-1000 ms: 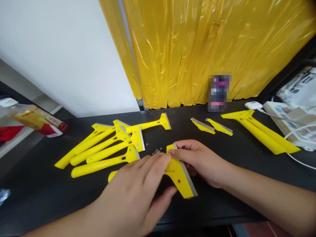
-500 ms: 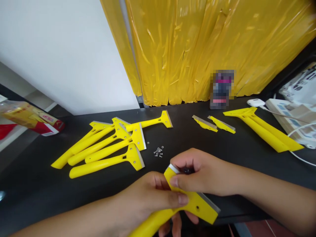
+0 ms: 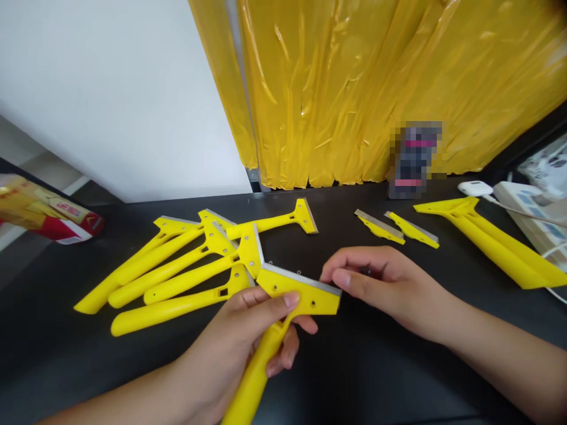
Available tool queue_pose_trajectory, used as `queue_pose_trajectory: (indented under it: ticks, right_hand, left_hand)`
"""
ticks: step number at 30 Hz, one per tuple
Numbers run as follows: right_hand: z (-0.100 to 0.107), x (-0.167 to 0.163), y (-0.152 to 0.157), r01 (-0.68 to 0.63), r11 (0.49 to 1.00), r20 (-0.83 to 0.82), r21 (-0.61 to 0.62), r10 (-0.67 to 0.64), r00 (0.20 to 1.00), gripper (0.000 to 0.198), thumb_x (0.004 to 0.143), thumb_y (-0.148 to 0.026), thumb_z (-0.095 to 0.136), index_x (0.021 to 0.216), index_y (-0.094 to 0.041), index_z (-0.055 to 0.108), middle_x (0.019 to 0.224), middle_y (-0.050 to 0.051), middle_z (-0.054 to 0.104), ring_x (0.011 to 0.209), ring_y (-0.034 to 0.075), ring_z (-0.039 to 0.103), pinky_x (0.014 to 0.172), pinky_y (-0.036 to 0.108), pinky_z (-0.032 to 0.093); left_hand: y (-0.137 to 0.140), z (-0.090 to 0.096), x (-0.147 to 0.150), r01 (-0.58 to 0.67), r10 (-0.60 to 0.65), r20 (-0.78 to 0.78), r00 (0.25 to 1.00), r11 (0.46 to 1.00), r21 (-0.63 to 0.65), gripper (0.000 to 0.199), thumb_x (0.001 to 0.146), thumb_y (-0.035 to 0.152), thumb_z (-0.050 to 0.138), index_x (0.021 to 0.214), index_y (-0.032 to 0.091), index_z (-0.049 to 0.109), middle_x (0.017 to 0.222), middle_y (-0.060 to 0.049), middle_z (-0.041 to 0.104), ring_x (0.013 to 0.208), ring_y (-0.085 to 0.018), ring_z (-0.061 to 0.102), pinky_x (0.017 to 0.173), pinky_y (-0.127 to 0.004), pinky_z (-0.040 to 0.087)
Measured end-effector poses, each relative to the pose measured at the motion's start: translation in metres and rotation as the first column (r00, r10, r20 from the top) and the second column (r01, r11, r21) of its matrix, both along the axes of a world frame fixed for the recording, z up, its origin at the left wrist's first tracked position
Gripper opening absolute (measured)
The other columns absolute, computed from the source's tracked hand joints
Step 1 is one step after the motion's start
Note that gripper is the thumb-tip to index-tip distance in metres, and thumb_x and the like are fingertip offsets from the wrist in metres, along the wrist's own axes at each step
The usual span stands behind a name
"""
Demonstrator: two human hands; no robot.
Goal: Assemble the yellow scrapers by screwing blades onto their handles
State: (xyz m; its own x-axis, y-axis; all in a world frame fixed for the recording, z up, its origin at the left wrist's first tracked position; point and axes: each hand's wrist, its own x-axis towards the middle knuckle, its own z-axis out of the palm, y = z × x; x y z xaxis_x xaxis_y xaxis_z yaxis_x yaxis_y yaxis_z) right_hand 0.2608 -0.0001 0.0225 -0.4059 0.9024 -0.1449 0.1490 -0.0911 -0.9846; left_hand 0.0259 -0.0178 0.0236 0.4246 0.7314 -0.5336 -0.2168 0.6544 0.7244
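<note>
My left hand (image 3: 261, 319) is closed round the neck of a yellow scraper (image 3: 325, 300), thumb on its head. The scraper's metal blade edge faces away from me, and two holes show in the head. Just right of the head, my right hand (image 3: 376, 280) is closed with thumb and index finger together near the blade's corner. A small dark thing shows among its fingers; I cannot make out what it is. Behind the held head lie small metal nuts (image 3: 299, 272), partly hidden. To the left lie several yellow scrapers (image 3: 188, 277), overlapping, with screws in their heads.
Two loose blade pieces with yellow clamps (image 3: 411, 229) lie on the black table (image 3: 376, 378). A yellow handle (image 3: 496, 248) lies at right, near a white power strip (image 3: 527, 203) and cables. A blurred phone-like object (image 3: 414, 159) leans at the back. A red-yellow packet (image 3: 53, 212) is far left.
The held scraper has moved up and left and turned, its blade now facing away. My right hand has left the head's near corner and moved right. The view has shifted slightly.
</note>
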Motion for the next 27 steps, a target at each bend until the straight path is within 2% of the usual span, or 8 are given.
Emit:
queue_pose_trajectory:
  ticks: [3,6,9,13,18,23,25,27]
  right_hand:
    - [-0.003,0.003,0.000,-0.071,0.997,0.058,0.005,0.071,0.996,0.026,0.096,-0.046,0.075,0.099,-0.021,0.077,0.070,-0.005,0.052,0.062,0.009,0.039,0.055,0.025,0.029]
    - [-0.006,0.003,-0.002,-0.132,0.991,0.021,0.002,0.132,0.991,0.019,0.096,-0.040,0.075,0.097,-0.022,0.078,0.069,-0.005,0.052,0.062,0.008,0.039,0.055,0.024,0.028]
    - [-0.008,0.002,-0.002,-0.133,0.991,-0.015,-0.004,0.133,0.991,0.017,0.097,-0.038,0.075,0.094,-0.021,0.077,0.071,-0.005,0.054,0.063,0.008,0.039,0.056,0.023,0.029]
    - [-0.010,0.002,-0.003,-0.147,0.988,-0.040,-0.042,0.146,0.989,0.017,0.095,-0.036,0.077,0.090,-0.020,0.075,0.072,-0.004,0.056,0.064,0.009,0.041,0.057,0.023,0.031]
    - [-0.010,0.004,0.000,-0.180,0.981,-0.060,-0.076,0.176,0.983,0.018,0.091,-0.037,0.081,0.088,-0.021,0.075,0.073,-0.004,0.058,0.065,0.008,0.043,0.058,0.022,0.032]
    - [-0.007,0.007,0.006,-0.181,0.981,0.049,-0.063,0.185,0.982,0.023,0.087,-0.044,0.083,0.092,-0.022,0.078,0.072,-0.005,0.056,0.065,0.010,0.043,0.057,0.023,0.032]
    - [-0.006,0.008,0.008,-0.149,0.988,0.115,-0.045,0.153,0.981,0.031,0.083,-0.051,0.084,0.093,-0.023,0.078,0.068,-0.006,0.051,0.063,0.010,0.040,0.055,0.024,0.030]
    - [-0.006,0.008,0.009,-0.085,0.996,0.217,0.000,0.083,0.973,0.039,0.078,-0.057,0.086,0.094,-0.024,0.076,0.063,-0.008,0.044,0.059,0.010,0.036,0.052,0.024,0.027]
  left_hand:
    - [0.004,-0.002,-0.008,-0.004,0.004,0.013,1.000,1.000,0.018,0.031,0.094,0.037,0.076,0.080,0.009,0.079,0.068,-0.006,0.071,0.043,-0.005,0.050,0.043,-0.015,0.035]
    - [0.005,-0.005,-0.013,0.016,-0.017,0.033,0.999,0.999,0.033,0.033,0.095,0.040,0.075,0.081,0.010,0.080,0.066,-0.006,0.071,0.043,-0.005,0.049,0.044,-0.015,0.034]
    - [0.005,-0.007,-0.015,0.045,-0.047,0.049,0.998,0.998,0.044,0.033,0.095,0.041,0.075,0.084,0.011,0.081,0.071,-0.008,0.073,0.042,-0.005,0.050,0.042,-0.016,0.033]
    - [0.004,-0.010,-0.014,0.099,-0.103,0.085,0.991,0.994,0.049,0.038,0.099,0.042,0.069,0.083,0.010,0.081,0.054,-0.004,0.063,0.040,-0.006,0.047,0.041,-0.015,0.031]
    - [0.000,-0.007,-0.014,0.106,-0.112,0.143,0.983,0.993,0.049,0.033,0.098,0.038,0.070,0.082,0.011,0.082,0.058,-0.005,0.066,0.041,-0.006,0.048,0.041,-0.015,0.030]
    - [-0.001,-0.008,-0.014,0.130,-0.137,0.113,0.984,0.989,0.067,0.038,0.100,0.041,0.067,0.082,0.011,0.082,0.049,-0.003,0.059,0.041,-0.006,0.045,0.042,-0.016,0.028]
    - [-0.001,-0.007,-0.015,0.146,-0.153,0.088,0.984,0.986,0.087,0.040,0.100,0.043,0.067,0.082,0.010,0.082,0.050,-0.003,0.059,0.042,-0.006,0.045,0.042,-0.016,0.028]
    - [0.001,-0.004,-0.016,0.094,-0.102,0.065,0.993,0.990,0.107,0.035,0.099,0.042,0.070,0.084,0.012,0.082,0.057,-0.004,0.065,0.044,-0.007,0.047,0.043,-0.017,0.028]
